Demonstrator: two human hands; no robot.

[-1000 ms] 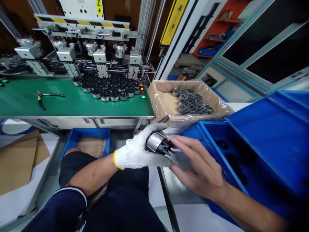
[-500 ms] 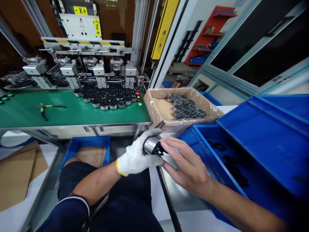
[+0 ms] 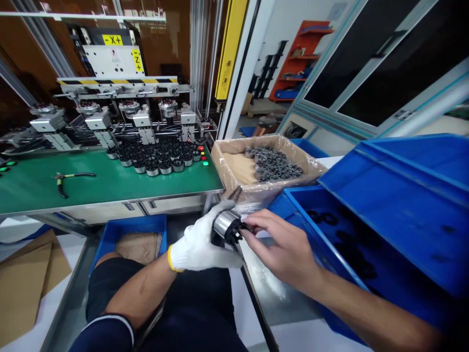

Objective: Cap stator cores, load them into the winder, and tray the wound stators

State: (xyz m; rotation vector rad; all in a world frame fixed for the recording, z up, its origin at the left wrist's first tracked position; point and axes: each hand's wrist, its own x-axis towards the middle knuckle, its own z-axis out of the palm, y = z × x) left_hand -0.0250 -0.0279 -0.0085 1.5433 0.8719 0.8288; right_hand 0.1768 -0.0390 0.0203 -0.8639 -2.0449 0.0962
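In my left hand (image 3: 205,239), which wears a white knit glove with a yellow cuff, lies a motor stator (image 3: 224,225). It has a shiny metal ring and black plastic prongs that point toward the right. The gloved fingers and thumb curl around the ring. My bare right hand (image 3: 286,244) comes in from the right, its thumb and forefinger pinched on a dark plastic piece (image 3: 248,228) at the stator's black end. The fingertips partly hide that piece, and I cannot tell whether it is separate from the stator.
On the green table (image 3: 88,188) stand rows of similar stators (image 3: 154,159) and a pair of cutting pliers (image 3: 68,180), before a winding machine (image 3: 117,88). A lined carton (image 3: 234,183) holds grey cores. Blue bins (image 3: 330,244) with black parts are on the right; another blue bin (image 3: 106,234) is below.
The view has shifted slightly. The stator now shows more of its black end, and my right fingers have drawn back a little from it, still pinched. My gloved fingers have opened slightly.
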